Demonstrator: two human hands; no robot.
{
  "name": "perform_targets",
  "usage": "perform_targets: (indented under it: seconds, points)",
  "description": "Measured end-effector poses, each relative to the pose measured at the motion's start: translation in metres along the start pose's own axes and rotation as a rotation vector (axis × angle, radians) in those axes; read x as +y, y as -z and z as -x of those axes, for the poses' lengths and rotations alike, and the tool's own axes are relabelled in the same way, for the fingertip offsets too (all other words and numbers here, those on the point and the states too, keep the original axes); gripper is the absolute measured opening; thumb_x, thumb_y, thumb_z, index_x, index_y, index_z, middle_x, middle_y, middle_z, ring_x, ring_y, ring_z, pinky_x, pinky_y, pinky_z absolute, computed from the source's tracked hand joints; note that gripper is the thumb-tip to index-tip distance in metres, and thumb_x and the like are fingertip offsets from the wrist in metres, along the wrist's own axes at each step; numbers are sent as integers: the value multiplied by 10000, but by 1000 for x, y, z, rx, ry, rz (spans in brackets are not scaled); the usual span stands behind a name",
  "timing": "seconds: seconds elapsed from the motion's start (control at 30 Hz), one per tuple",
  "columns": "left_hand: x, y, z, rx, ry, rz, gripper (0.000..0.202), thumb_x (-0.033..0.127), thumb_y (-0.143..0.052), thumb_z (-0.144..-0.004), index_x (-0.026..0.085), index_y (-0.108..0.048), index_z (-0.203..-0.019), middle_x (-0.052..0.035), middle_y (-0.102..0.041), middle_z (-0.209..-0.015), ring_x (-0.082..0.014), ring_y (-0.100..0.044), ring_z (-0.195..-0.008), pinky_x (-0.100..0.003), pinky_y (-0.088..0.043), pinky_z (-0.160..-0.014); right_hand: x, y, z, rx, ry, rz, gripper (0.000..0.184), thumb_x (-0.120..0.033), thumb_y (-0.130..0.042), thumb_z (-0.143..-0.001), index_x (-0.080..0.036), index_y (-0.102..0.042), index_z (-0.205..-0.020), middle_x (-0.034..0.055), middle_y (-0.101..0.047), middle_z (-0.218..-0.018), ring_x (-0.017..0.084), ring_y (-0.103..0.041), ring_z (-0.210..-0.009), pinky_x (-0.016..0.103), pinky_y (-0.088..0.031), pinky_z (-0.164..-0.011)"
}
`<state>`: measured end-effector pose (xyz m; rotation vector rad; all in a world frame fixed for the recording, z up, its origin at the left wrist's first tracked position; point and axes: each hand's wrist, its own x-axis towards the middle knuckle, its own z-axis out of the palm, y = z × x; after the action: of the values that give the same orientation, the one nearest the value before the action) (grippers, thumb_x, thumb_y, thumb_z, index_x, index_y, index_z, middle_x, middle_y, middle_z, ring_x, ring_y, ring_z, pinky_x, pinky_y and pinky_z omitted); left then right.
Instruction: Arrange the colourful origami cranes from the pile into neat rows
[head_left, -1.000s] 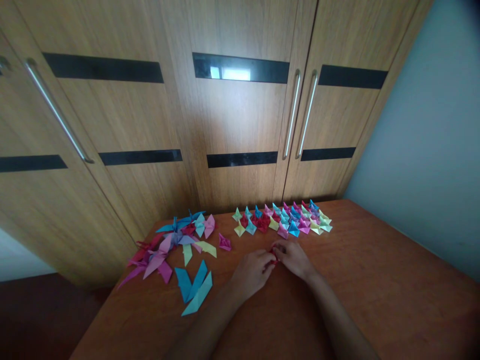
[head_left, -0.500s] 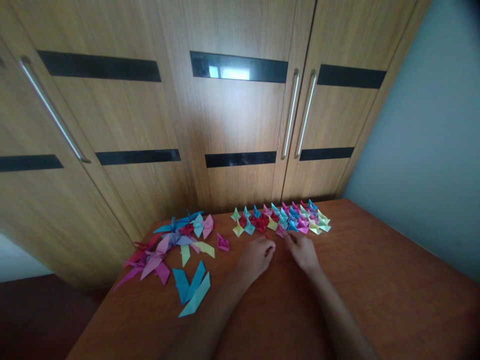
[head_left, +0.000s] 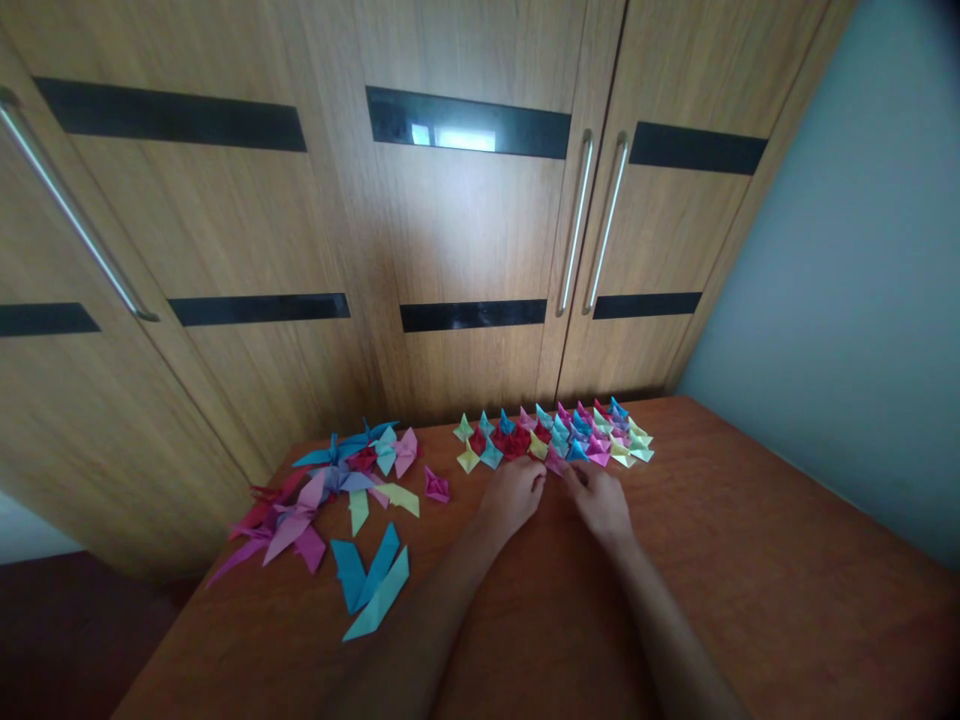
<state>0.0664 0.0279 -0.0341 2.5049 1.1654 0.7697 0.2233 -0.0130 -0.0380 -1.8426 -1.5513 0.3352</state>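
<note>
Several small folded paper boats in many colours stand in close rows at the back of the wooden table. My right hand (head_left: pixel 600 503) pinches a pink paper boat (head_left: pixel 555 461) at the front row. Just to its left, my left hand (head_left: pixel 513 495) is closed, fingers curled in; whatever it may hold is hidden. Red paper boats (head_left: pixel 516 442) stand right behind the left hand, partly covered by it. A yellow paper boat (head_left: pixel 538 446) sits between the red ones and the pink one. Further left, a magenta paper boat (head_left: pixel 436 486) stands alone.
Paper cranes (head_left: pixel 296 515) lie heaped at the table's left side. Flat folded strips, blue (head_left: pixel 375 568) and pale green (head_left: pixel 381 597), lie in front of them. A wooden wardrobe (head_left: pixel 465 230) rises behind the table (head_left: pixel 750 560), with a wall (head_left: pixel 847 300) at right.
My left hand has moved up to the front row, closer to the pink boat. My right hand stays at that boat. The whole view has shifted slightly.
</note>
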Motion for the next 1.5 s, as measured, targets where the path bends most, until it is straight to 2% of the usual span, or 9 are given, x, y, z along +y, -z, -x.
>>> perform_targets:
  seconds: [0.27, 0.4, 0.63, 0.77, 0.87, 1.0, 1.17, 1.37, 1.5]
  points:
    - [0, 2, -2, -9, 7, -52, 197, 161, -451, -866, 185, -646, -846, -58, -657, -869, -178, -598, -832, -274, -431, -746, -1, 0, 1, -7, -2, 19, 362, -467, -389, -866, -245, -672, -903, 35, -675, -717, 182, -608, -644, 242, -358, -566]
    - [2, 13, 6, -14, 18, -80, 195, 160, -451, -864, 201, -634, -921, -48, -656, -917, -173, -596, -866, -268, -434, -762, -2, 0, 1, -17, 5, 40, 348, -444, -392, -874, -242, -673, -918, 32, -679, -738, 174, -615, -663, 229, -349, -563]
    - [-21, 68, 49, 0, 84, -142, 185, 174, -471, -848, 204, -625, -946, -43, -647, -921, -166, -604, -819, -261, -450, -739, -12, -1, 6, -63, 42, 38, 337, -435, -386, -885, -239, -660, -899, 31, -680, -756, 177, -621, -714, 228, -350, -581]
    - [-52, 106, 80, 149, 162, -228, 207, 178, -484, -834, 200, -614, -994, -52, -638, -983, -187, -599, -895, -293, -460, -799, -30, -12, 17, -153, 176, 28, 300, -391, -396, -885, -232, -650, -869, 29, -674, -767, 169, -603, -705, 231, -352, -598]
    - [-73, 123, 94, 220, 185, -265, 221, 166, -492, -826, 196, -607, -1013, -60, -621, -1027, -194, -586, -943, -315, -453, -859, -44, -24, 28, -263, 283, 22, 281, -365, -404, -881, -226, -643, -829, 21, -662, -732, 155, -585, -662, 229, -348, -595]
    - [-84, 123, 94, 180, 142, -269, 309, 104, -482, -804, 209, -591, -1073, -66, -582, -1115, -197, -546, -1044, -323, -429, -930, -52, -40, 38, -370, 396, 18, 237, -306, -420, -868, -228, -628, -787, -1, -646, -700, 133, -572, -637, 215, -328, -584]
    - [-86, 109, 78, -45, 152, -349, 406, -7, -414, -772, 209, -606, -1058, -72, -565, -1152, -190, -495, -1117, -331, -372, -988, -49, -44, 37, -373, 390, -1, 227, -281, -411, -860, -218, -612, -774, -4, -643, -708, 127, -572, -643, 211, -328, -587]
    - [-91, 106, 71, -124, 199, -361, 292, -2, -443, -750, 163, -647, -880, -103, -639, -961, -213, -579, -938, -329, -427, -868, -49, -43, 35, -363, 395, 2, 253, -293, -405, -859, -215, -609, -731, -8, -619, -668, 129, -554, -619, 219, -318, -568]
    - [-82, 111, 78, -133, 214, -340, 209, 93, -445, -810, 167, -640, -813, -86, -659, -888, -203, -600, -854, -311, -435, -809, -50, -42, 36, -360, 406, -46, 272, -306, -411, -863, -211, -610, -705, -11, -587, -628, 126, -532, -585, 225, -317, -551]
